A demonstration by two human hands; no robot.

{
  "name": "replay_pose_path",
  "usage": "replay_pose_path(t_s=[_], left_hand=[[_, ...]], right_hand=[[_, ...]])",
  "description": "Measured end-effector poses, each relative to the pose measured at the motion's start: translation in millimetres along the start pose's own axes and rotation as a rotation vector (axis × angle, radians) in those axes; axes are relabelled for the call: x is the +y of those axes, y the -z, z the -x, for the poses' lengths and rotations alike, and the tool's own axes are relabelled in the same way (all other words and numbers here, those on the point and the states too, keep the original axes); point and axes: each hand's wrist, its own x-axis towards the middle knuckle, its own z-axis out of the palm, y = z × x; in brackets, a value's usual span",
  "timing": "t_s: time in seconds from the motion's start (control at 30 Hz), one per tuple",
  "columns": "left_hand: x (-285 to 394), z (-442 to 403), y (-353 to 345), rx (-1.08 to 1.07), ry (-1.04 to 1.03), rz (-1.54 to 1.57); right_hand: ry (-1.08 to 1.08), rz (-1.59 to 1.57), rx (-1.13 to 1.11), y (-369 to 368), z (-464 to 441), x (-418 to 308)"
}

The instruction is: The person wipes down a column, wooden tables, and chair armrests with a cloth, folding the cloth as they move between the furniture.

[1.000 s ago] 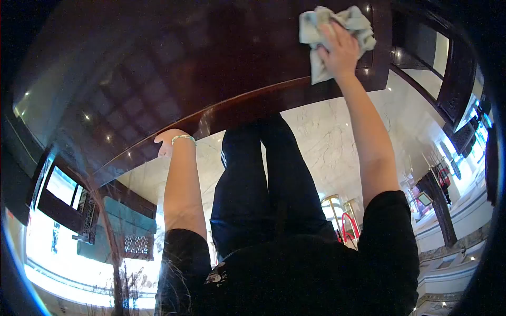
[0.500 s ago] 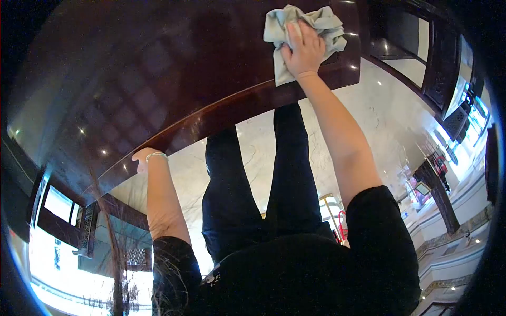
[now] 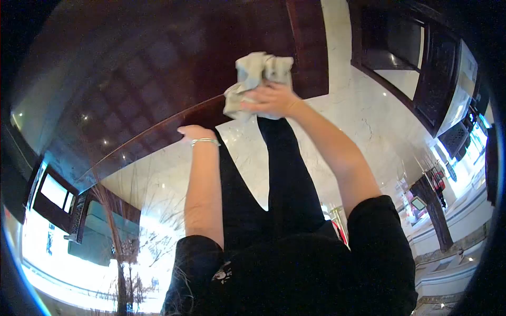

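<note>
A crumpled pale cloth (image 3: 263,71) lies over the near edge of the dark, glossy wooden table (image 3: 174,63), towards its right end. My right hand (image 3: 274,99) is on the cloth's lower part, its fingers pointing left and slightly blurred. To the left, my left hand (image 3: 196,132), with a bracelet at the wrist, is at the table's front edge. It holds no object; its thumb side points left and its other fingers are mostly out of sight.
Pale marble floor (image 3: 363,116) shows beyond the table's right end. A dark wooden chair (image 3: 400,58) stands at the upper right. At the lower left are thin dry branches (image 3: 118,253) and a teal-cushioned seat (image 3: 108,226). My legs are below the table edge.
My right hand has moved left and nearer with the cloth, down to the table's front edge. My left hand has shifted right along the edge. More floor shows at the right.
</note>
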Motion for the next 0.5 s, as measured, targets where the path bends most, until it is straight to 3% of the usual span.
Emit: replay_pose_path(t_s=[0.03, 0.13, 0.23, 0.37, 0.43, 0.5], left_hand=[[-4.7, 17.2, -11.9, 0.146, 0.011, -0.115], [-3.7, 47.5, -45.9, 0.635, 0.053, -0.317], [-5.7, 56.2, -62.8, 0.659, 0.044, -0.338], [-4.4, 55.7, -66.1, 0.716, 0.015, -0.359], [-7.6, 47.5, -62.1, 0.742, 0.004, -0.372], [-3.9, 56.3, -64.0, 0.744, -0.017, -0.377]], right_hand=[[-0.013, 0.059, -0.05, 16.0, 10.7, 27.7], [-0.008, 0.13, 0.081, 39.4, 50.7, 118.1], [0.021, 0.197, -0.096, 76.2, 47.7, 169.1], [-0.183, 0.243, 0.153, 55.3, 36.8, 162.0], [-0.844, 0.266, 0.545, 28.2, 22.1, 125.7], [-0.979, 0.378, 0.473, 17.8, 13.0, 90.5]])
